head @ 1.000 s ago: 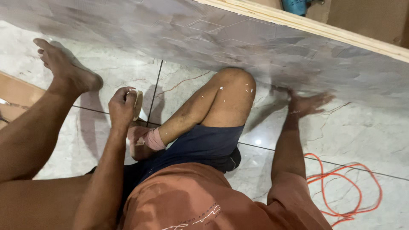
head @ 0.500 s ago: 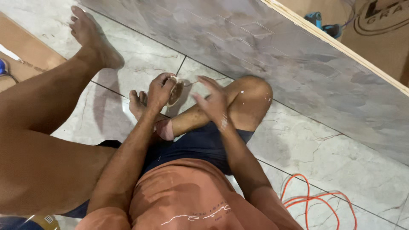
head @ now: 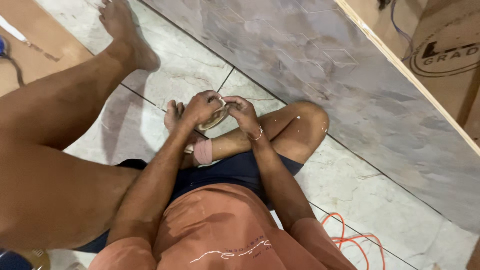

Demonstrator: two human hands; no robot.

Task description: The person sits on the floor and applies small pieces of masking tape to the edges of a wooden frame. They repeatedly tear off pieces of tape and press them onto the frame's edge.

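Together, our two hands meet over a small pale roll of tape (head: pixel 214 119), held just above the folded right leg, near the middle of the scene. Our left hand (head: pixel 201 107) curls around the roll's near-left side, fingers wrapped so it cannot turn, while our right hand (head: pixel 243 111) pinches at its far-right edge with bent fingertips, probably picking at a loose end; we cannot tell whether any strip is lifted. The roll looks flat and ring-shaped, with a papery, off-white face. A thin bracelet (head: pixel 258 134) circles the right wrist, and a pink bandage (head: pixel 203 151) wraps the ankle just below the hands. We sit on glossy marble-patterned floor tiles (head: pixel 190 65) with dark grout lines. A large grey stone-look slab (head: pixel 350 85) with a pale wooden edge leans on the far right. An orange cable (head: pixel 357 242) coils loosely on the near right floor.
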